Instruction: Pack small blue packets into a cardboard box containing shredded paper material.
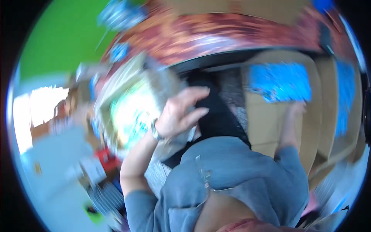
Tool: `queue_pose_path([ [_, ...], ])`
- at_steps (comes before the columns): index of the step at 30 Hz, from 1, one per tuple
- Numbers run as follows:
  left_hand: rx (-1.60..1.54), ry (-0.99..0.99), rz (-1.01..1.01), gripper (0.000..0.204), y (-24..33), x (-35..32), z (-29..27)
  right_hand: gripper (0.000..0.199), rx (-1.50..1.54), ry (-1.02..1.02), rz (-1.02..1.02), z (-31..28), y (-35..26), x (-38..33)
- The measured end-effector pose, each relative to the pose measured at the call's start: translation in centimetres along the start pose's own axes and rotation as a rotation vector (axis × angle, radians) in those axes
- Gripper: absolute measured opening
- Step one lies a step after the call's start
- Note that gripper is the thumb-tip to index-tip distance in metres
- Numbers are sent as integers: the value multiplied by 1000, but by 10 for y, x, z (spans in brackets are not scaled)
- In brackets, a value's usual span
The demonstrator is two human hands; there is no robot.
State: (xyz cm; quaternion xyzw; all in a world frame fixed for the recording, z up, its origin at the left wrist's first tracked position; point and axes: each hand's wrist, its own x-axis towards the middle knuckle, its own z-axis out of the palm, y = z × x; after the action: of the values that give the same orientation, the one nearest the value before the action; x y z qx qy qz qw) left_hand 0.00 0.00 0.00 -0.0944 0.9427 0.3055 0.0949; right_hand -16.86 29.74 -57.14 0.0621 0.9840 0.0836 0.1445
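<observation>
Near mid-view, I see the left hand (177,116) half-open, holding nothing, beside a pale lined box (120,75). Farther out, the right hand (297,108) meets a blurred blue bundle (284,82) inside a cardboard box (264,121), grip unclear to me. Beyond lies a reddish table (216,34).

Matt cardboard box (264,116), shiny plastic packs (282,81), glossy tabletop (216,40), cloth shirt (228,162)
</observation>
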Motion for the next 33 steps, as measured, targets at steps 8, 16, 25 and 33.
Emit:
queue_pose_path([
  [8, -428, 1211, -128, 32, -126, -184, -19, 30, 1671, 119, -651, -320, -56, -40],
  [16, -153, 961, -553, 30, -159, -235, 91, 23, 797, -364, -2019, -448, -228, -301],
  [25, 199, 733, -361, 40, -147, -246, 143, 41, -283, 182, -2247, -381, -327, -388],
  [33, 180, 918, -323, 13, -166, -232, 162, 41, -371, -112, -2516, -391, -267, -394],
])
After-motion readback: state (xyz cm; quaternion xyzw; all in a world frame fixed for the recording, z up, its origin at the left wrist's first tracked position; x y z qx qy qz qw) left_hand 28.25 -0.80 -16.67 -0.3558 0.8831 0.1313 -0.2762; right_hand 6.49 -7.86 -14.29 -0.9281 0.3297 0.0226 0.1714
